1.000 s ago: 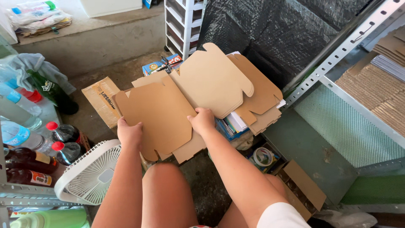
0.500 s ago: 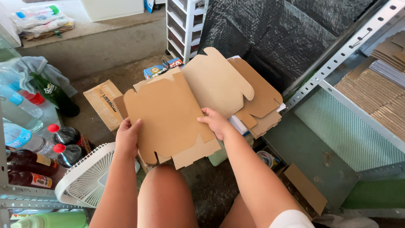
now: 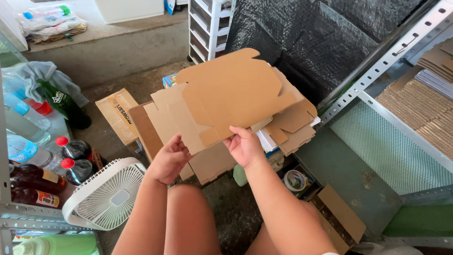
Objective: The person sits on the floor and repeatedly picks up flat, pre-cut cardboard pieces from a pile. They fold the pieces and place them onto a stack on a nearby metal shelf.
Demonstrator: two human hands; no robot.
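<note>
Both my hands hold a flat brown die-cut cardboard box blank [image 3: 236, 92], lifted and tilted above the pile. My left hand [image 3: 171, 158] grips its lower left edge and my right hand [image 3: 244, 145] grips its lower right edge. Under it lies a stack of similar flat cardboard blanks [image 3: 163, 125], spread over books and papers [image 3: 266, 139]. More blanks [image 3: 295, 120] fan out to the right of the held one. My bare knees are below the hands.
A white fan [image 3: 109, 196] lies at lower left beside soda bottles [image 3: 71, 158] on a metal shelf. A metal rack [image 3: 377, 101] with corrugated sheets [image 3: 422, 101] stands right. A tape roll [image 3: 296, 180] sits in a small open box; a white drawer unit [image 3: 207, 26] stands behind.
My hands slid the top cardboard blank toward me, then raised it and turned it up off the stack. Both hands moved closer together along its lower edge.
</note>
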